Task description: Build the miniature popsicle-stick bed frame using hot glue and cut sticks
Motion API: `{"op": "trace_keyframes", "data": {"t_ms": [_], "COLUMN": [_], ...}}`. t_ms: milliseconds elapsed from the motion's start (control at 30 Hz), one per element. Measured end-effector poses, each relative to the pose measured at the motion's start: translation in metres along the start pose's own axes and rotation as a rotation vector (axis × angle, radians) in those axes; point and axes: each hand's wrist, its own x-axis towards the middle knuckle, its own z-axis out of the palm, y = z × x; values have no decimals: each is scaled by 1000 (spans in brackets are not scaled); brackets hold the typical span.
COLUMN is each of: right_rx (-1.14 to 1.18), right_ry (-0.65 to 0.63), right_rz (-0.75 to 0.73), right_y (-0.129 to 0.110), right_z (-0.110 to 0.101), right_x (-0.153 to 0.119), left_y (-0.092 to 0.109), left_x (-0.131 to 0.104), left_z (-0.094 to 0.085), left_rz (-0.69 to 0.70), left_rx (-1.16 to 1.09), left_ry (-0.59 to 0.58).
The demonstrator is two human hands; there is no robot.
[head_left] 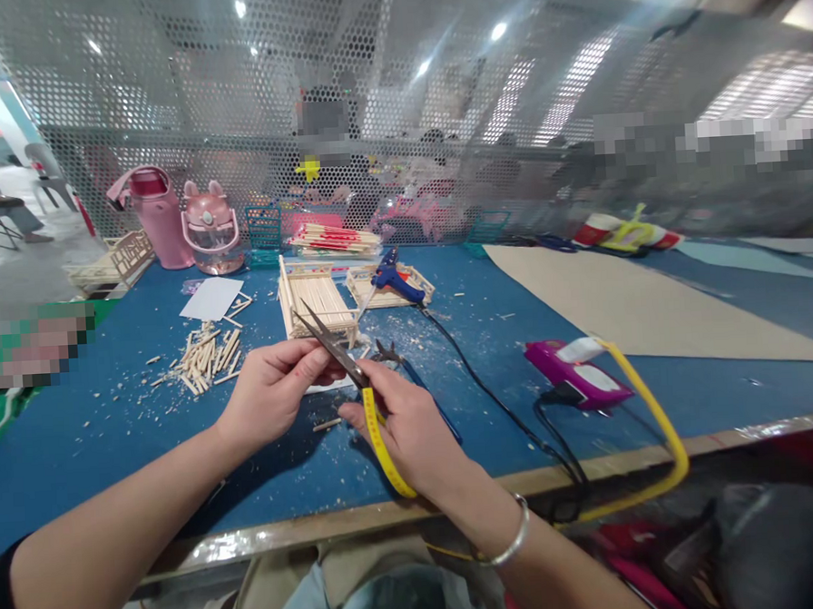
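Note:
My right hand grips scissors by the yellow handles, their dark blades parted and pointing away to the upper left. Beside the blades, the fingers of my left hand are pinched together. Whatever they hold is hidden by the fingers and blades. Just beyond stands a small bed-like frame of wooden sticks. A blue glue gun rests on a second, flatter stick frame. Dark-jawed pliers with blue handles lie partly behind my right hand.
Cut stick pieces lie left of my hands near a white card. Pink bottles and stick bundles stand along the mesh screen. A purple device, cables and brown paper occupy the right side.

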Motion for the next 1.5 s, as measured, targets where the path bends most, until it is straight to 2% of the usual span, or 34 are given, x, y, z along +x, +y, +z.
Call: {"op": "trace_keyframes", "data": {"t_ms": [133,233,367,433,533,633,700,733,800,867,967,1133,1300,1500], "right_rx": [-7,-183,-546,-676,-805,-901,-924,-899,-726,-490,-347,-291,-255,-271], "right_ry": [-70,-73,-178,-279,-394,-471,-446,-403,-297,-350,-362,-276,-257,-265], "right_rz": [98,306,638,696,700,618,496,399,111,-193,-416,-490,-500,-407], "right_y": [-3,3,32,51,76,85,77,70,51,31,13,12,17,11], "right_z": [-12,-34,-67,-79,-93,-99,-96,-91,-75,-56,-31,-20,-19,-15], "right_x": [-2,-8,-15,-13,-4,9,19,24,36,50,70,83,78,74], "left_y": [-1,-5,-7,-6,-7,-9,-11,-12,-12,-10,-8,-5,-6,-9], "left_x": [2,4,4,4,5,6,7,7,7,8,10,15,15,14], "left_z": [0,-2,-4,-5,-6,-9,-10,-11,-11,-12,-14,-20,-20,-19], "left_rz": [-70,-124,-205,-182,-135,-138,-124,-111,-78,-37,9,14,43,69], "left_rx": [23,100,331,463,573,632,687,711,746,757,749,791,820,823], "left_ry": [-7,-91,-284,-336,-336,-300,-262,-246,-221,-200,-143,-55,-101,-138]}}
